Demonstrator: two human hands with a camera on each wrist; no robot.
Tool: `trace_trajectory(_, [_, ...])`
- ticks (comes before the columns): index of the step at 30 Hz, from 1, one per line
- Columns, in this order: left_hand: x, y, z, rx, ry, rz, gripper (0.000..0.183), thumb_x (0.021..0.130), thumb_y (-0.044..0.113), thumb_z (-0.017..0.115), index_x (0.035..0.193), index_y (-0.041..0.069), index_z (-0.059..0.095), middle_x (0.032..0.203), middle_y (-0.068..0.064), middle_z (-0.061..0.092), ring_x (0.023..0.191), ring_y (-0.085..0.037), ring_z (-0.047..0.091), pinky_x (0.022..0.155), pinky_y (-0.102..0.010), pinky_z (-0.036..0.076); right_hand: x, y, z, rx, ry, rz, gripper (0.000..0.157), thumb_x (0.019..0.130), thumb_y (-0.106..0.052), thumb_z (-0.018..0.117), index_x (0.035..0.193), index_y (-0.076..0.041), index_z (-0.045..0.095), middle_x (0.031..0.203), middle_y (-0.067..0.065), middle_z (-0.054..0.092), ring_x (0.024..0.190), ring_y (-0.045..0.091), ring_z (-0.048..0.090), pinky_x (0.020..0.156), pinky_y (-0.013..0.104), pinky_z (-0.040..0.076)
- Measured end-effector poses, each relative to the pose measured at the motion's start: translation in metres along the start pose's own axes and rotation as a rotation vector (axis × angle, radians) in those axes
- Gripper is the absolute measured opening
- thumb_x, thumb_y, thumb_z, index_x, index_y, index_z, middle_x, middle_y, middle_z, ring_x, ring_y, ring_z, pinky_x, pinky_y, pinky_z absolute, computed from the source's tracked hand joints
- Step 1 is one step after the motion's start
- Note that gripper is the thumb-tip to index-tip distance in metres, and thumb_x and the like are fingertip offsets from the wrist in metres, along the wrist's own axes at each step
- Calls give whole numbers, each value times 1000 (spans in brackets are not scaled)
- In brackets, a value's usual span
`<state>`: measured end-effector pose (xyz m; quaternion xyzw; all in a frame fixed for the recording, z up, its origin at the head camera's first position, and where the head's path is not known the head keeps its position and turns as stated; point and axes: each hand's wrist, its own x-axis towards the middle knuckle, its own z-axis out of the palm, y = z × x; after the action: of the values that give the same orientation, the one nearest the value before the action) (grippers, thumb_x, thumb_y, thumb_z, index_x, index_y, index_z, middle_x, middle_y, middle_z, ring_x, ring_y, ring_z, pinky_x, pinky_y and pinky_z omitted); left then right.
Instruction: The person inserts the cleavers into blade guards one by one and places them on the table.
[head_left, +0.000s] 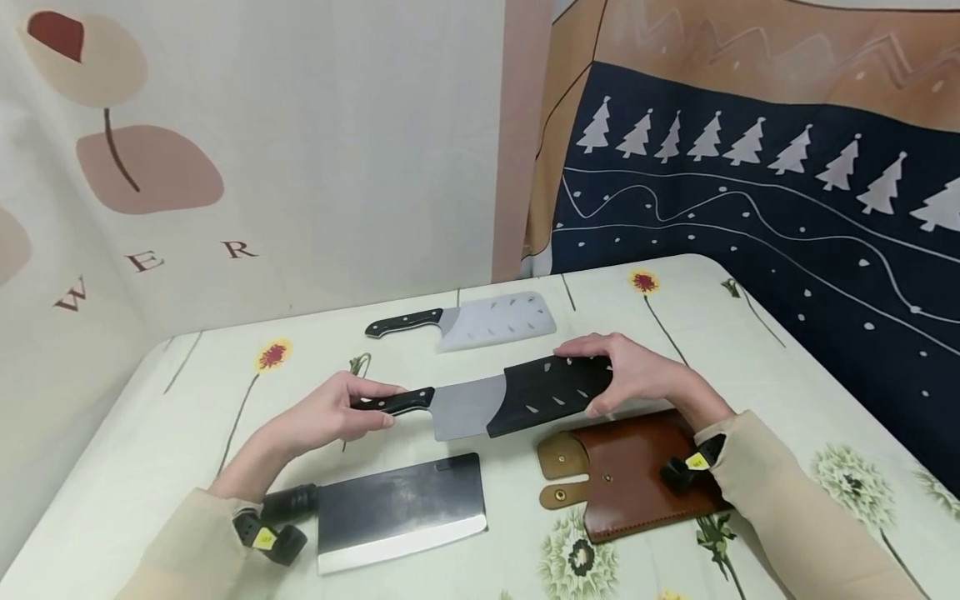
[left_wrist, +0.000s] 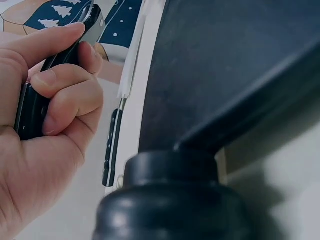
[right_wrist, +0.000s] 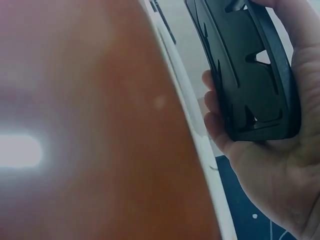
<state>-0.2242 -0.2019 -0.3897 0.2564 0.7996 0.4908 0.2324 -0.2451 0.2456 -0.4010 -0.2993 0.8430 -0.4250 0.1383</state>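
- Your left hand (head_left: 330,412) is curled round the handle (head_left: 411,402) of the middle cleaver (head_left: 463,408); your right hand (head_left: 626,372) clasps the far end of its black sheath (head_left: 551,396), thumb on one edge, fingers on the other. The two hands are apart.
- That cleaver is held above the table (head_left: 180,450), between the other two.
- Fitting here looks about halfway: the sheath covers the outer blade, while a broad stretch beside the handle is bare. You can't tell from this moment whether it is going on or coming off.
- In the right wrist view, light shows through slots at the sheath's end, so the blade probably doesn't fill it.
- At the back, the cleaver (head_left: 405,322) in a white sheath (head_left: 506,322) appears finished, with only a narrow strip bare.
- Nearest you, the wide cleaver (head_left: 401,512) lies uncovered, its dark handle partly behind your left wrist.
- The brown leather sheath (head_left: 633,479) lies to its right, straps unfastened, no knife handle showing. If every blade needs covering, you have that pair left.
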Motion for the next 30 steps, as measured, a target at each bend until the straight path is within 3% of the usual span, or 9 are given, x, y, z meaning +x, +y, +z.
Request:
trace_trajectory(11, [-6,2,4,-21,-13,-2,40,95,6,69,132,-8,64,61,4,39,48,-7,31,44,-23,25,1,0,6,6,-6,-11,86,63,-27,89,141,-4,61,146,16,54,138,39,42,110,59,32])
trace_trajectory(18, [12,10,23,-79,-45,-9,42,97,8,69,135,-7,62,59,6,36,47,-6,28,45,-22,23,14,-13,22,-66,-23,-16,88,65,-33,88,143,-6,59,147,14,53,134,34,45,107,54,38])
trace_trajectory(22, [15,12,28,-94,-18,-32,43,96,5,68,135,-11,60,61,4,38,47,-6,28,45,-22,22,14,-15,25,-75,5,-11,89,63,-31,89,142,-5,60,147,14,53,133,32,46,106,52,38])
trace_trajectory(26, [16,14,27,-29,25,-22,42,95,6,69,134,-9,62,67,-1,49,48,-6,31,45,-21,25,14,-17,24,-88,30,-23,89,62,-30,89,143,-6,60,147,14,53,133,31,46,107,53,39])
trace_trajectory(30, [15,17,26,64,87,21,40,93,6,71,130,-8,65,90,-13,67,56,-7,39,49,-22,29,15,-19,25,-107,60,-41,90,61,-32,89,143,-5,60,147,14,53,136,32,44,108,54,38])
